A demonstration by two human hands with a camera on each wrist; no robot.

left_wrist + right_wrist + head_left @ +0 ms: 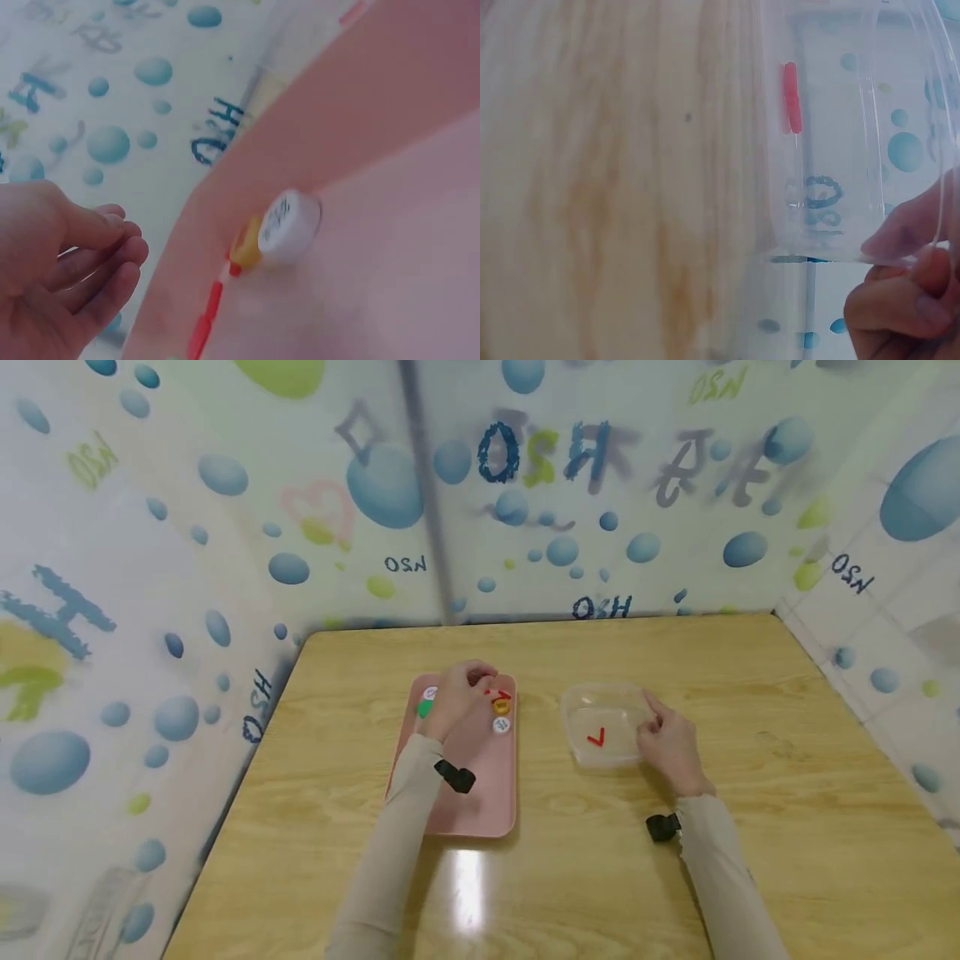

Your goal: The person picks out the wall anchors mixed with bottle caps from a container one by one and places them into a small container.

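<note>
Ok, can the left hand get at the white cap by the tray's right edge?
Probably yes: the left hand is over the pink tray, near the white cap, whose top looks uncovered; the yellow piece sits close beyond it.

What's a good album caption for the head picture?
Left hand over a pink tray, right hand pinching a clear plastic container with a red piece inside.
</note>
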